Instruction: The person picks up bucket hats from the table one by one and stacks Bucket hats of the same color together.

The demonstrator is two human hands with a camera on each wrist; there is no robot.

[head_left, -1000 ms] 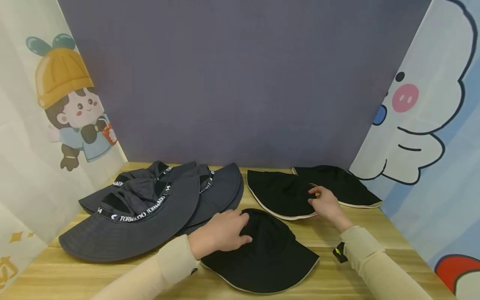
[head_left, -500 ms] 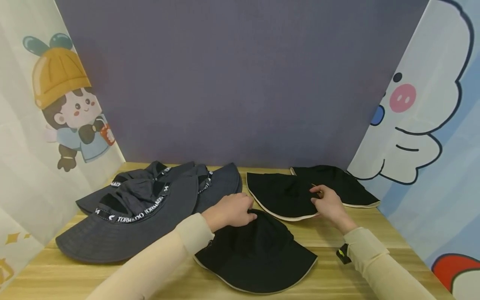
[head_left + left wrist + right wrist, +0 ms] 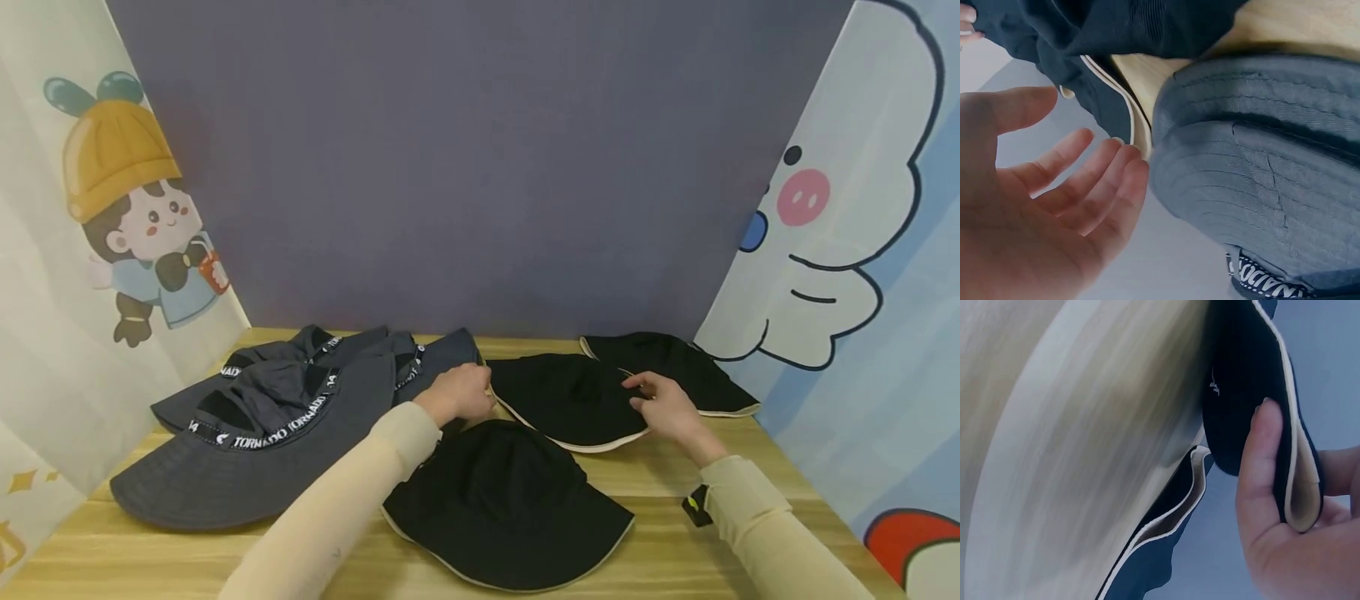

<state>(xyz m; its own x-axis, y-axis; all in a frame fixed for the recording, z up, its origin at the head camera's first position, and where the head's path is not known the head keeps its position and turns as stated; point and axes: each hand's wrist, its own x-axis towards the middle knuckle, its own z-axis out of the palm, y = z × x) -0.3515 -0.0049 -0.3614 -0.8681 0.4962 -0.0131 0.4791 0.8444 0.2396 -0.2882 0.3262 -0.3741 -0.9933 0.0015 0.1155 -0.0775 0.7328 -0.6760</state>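
Head view: the right hand (image 3: pixel 670 408) pinches the brim of the middle black hat (image 3: pixel 570 398); the left hand (image 3: pixel 457 393), fingers relaxed, touches its other edge beside the grey hats (image 3: pixel 300 417).

black hats (image 3: pixel 570 398), cream-edged; grey hats (image 3: pixel 262 442)

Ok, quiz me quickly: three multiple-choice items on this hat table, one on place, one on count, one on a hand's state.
1. Where does the nearest black cloth bucket hat lie?
A. front centre of the wooden table
B. on the grey hats
C. against the back wall

2. How many black hats show?
A. one
B. three
C. five

3. What is the right hand doing?
A. hanging idle
B. pressing the table
C. pinching the middle black hat

Answers: 1 A, it sits closest to the camera; 2 B, three cream-trimmed hats; 3 C, the wrist view shows the brim between thumb and fingers.
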